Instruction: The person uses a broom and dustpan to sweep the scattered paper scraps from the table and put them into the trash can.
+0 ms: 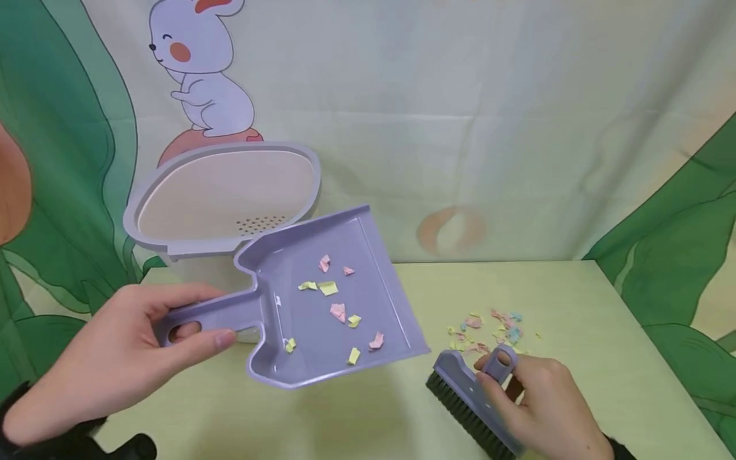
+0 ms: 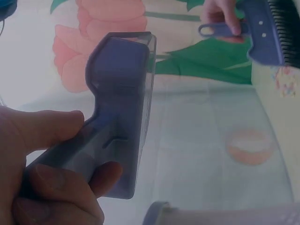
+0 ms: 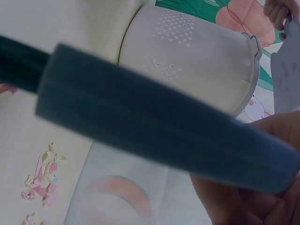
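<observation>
My left hand [image 1: 138, 345] grips the handle of a purple dustpan [image 1: 339, 249], thumb on top, holding it above the table at the front of a bin. Several pink and yellow paper scraps [image 1: 338, 312] lie on the pan. In the left wrist view the dustpan [image 2: 124, 70] shows from its side and underside. On the right, my right hand [image 1: 552, 396] holds a purple hand brush [image 1: 474, 396] by its looped handle, dark bristles facing down and left. Just beyond the brush, a small pile of coloured paper scraps [image 1: 506, 329] lies on the table.
A white bin with a purple rim [image 1: 313, 172] stands at the back left, partly behind the dustpan; holes show in its wall [image 3: 187, 51]. Behind the pale table [image 1: 604, 332] hangs a printed cloth [image 1: 517, 128] with a rabbit and green leaves.
</observation>
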Tool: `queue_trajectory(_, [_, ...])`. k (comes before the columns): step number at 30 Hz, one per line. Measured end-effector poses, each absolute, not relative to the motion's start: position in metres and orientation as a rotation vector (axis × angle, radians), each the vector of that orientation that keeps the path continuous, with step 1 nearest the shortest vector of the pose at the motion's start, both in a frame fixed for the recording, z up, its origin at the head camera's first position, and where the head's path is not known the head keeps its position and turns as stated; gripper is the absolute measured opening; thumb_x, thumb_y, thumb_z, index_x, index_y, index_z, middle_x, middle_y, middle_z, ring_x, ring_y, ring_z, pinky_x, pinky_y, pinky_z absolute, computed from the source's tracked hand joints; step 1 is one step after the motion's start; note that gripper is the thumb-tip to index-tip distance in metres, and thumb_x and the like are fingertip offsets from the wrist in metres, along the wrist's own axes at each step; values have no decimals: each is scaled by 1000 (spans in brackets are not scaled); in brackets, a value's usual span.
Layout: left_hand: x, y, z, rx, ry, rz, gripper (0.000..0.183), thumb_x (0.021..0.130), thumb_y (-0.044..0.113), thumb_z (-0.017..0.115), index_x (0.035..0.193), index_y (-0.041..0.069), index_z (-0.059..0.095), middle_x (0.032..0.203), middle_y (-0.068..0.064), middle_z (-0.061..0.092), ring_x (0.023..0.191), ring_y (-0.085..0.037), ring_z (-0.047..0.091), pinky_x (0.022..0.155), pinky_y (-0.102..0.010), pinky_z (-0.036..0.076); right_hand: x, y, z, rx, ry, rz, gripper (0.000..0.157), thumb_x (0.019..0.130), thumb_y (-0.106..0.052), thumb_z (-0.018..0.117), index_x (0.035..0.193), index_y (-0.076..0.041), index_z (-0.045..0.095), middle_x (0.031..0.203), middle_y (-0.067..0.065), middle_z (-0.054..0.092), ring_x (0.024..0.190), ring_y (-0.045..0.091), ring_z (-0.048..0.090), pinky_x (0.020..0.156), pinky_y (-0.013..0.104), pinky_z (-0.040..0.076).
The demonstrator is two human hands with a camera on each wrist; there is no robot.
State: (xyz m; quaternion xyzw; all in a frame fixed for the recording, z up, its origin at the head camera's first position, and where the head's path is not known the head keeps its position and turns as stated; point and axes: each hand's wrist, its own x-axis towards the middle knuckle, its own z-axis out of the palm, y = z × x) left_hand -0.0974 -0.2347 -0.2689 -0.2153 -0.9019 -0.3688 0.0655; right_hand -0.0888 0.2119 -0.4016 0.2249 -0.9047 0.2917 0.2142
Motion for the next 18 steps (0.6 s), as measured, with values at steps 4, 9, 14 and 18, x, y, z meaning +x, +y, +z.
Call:
queue_trajectory(4, [-106, -245, -251, -522, -2718, -1003, 21, 91, 21, 82, 108, 30, 74, 66, 5, 49, 51, -13, 41, 45, -28, 30, -90, 209, -400, 641, -2515, 813, 22, 88, -8, 79, 86, -26, 68, 84, -17, 73, 58, -14, 50, 54, 10, 43])
queue_trajectory(9, [-123, -260, -233, -402, -2710, -910, 20, 92, 26, 81, 110, 19, 74, 67, 0, 54, 54, -16, 43, 47, -31, 30, -90, 210, -399, 620, -2543, 806, 21, 86, -8, 80, 86, -26, 69, 82, -17, 73, 57, -15, 48, 53, 10, 41])
queue_trajectory(14, [-142, -274, -219, -254, -2682, -842, 32, 93, 32, 80, 117, 12, 73, 74, 6, 61, 62, -15, 48, 49, -31, 34, -88, 211, -399, 612, -2580, 791, 22, 83, -8, 83, 88, -26, 71, 79, -17, 72, 58, -14, 49, 53, 10, 42])
queue_trajectory(18, [-155, -284, -215, -203, -2630, -853, 36, 94, 34, 78, 121, 10, 72, 78, 19, 62, 70, -9, 48, 51, -31, 33, -87, 211, -399, 614, -2579, 792, 24, 84, -7, 82, 86, -27, 70, 80, -17, 73, 58, -15, 49, 53, 10, 43])
